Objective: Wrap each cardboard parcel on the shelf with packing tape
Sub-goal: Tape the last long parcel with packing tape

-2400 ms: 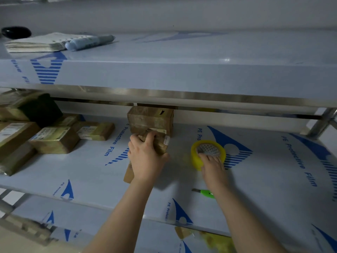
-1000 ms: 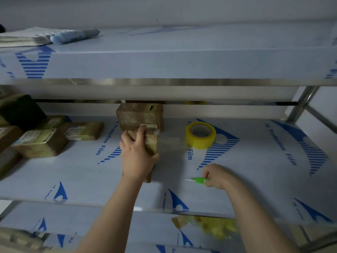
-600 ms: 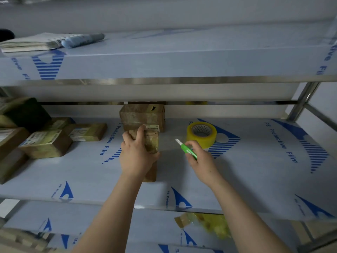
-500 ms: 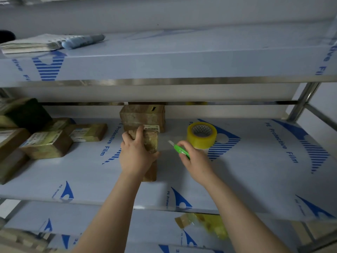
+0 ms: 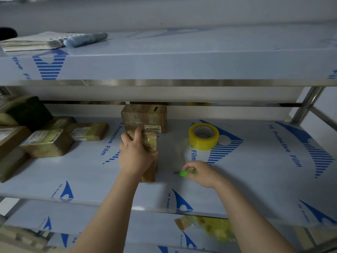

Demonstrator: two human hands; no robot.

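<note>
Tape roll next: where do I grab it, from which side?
The tape roll lies flat, core hole up: likely thumb in the core, fingers on the outer wall, at its near rim, from front and above. The right hand is nearer but holds the green cutter.

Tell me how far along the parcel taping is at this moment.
Done: the box behind looks glossy with tape, as do the parcels at left, though that is hard to confirm. In hand: the left hand grips an upright parcel on the shelf; the right hand pinches a green cutter beside it, with the tape roll lying apart. Left: cannot tell how many remain unwrapped.
</note>
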